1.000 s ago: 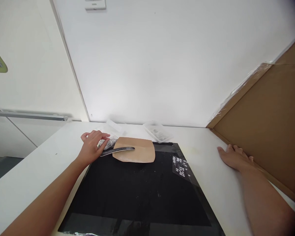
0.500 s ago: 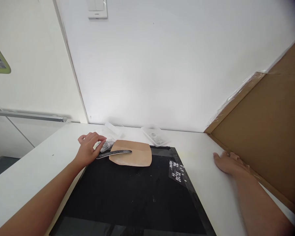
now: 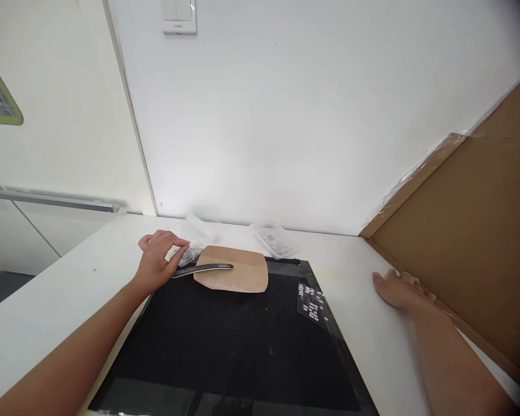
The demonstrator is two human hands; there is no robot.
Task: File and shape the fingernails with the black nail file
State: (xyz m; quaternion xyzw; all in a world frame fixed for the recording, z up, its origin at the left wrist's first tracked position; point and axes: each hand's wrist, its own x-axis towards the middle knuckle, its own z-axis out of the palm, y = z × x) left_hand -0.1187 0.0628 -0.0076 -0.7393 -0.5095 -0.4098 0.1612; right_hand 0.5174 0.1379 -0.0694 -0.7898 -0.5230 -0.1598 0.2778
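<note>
My left hand [image 3: 158, 259] is above the left rear corner of the black mat [image 3: 247, 346]. Its thumb and index finger come together in a pinch; whatever may be between the tips is too small to make out. Just beside the fingertips lies a clear plastic packet [image 3: 191, 254]. A curved dark nail file [image 3: 208, 267] rests partly on a tan rounded sheet [image 3: 242, 278], its left end near my left hand. My right hand [image 3: 401, 290] lies on the white table with the thumb apart, and its fingers reach the foot of a brown cardboard panel [image 3: 468, 248].
Behind the mat, a shallow translucent tray [image 3: 275, 240] holds small pieces I cannot identify. A clear plastic piece [image 3: 199, 226] is to its left. White marks [image 3: 312, 301] show on the mat's right side. The white wall [image 3: 260, 127] closes off the back.
The view has shifted slightly. My right hand has moved a little to the left along the cardboard. My left hand keeps its pinch in nearly the same spot.
</note>
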